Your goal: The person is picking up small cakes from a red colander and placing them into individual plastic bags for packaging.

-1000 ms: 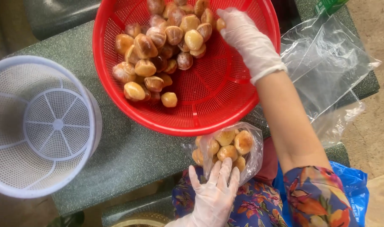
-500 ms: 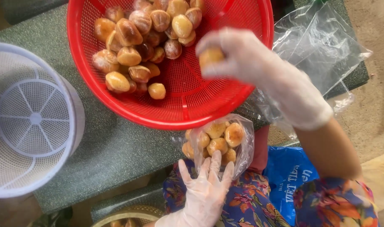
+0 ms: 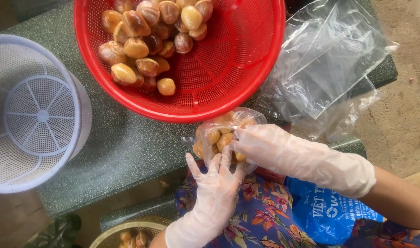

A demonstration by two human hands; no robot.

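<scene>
My gloved left hand (image 3: 214, 186) has fingers spread, cupping the small clear plastic bag of yellow-brown round fruits (image 3: 221, 135) from below at the green table edge (image 3: 122, 151). My gloved right hand (image 3: 265, 144) has fingertips inside the bag mouth; whether they pinch a fruit I cannot tell. The red mesh plastic basket (image 3: 228, 69) with more fruit sits just beyond the bag, the white round plastic strainer (image 3: 35, 115) to the left, loose clear bags (image 3: 325, 69) to the right.
</scene>
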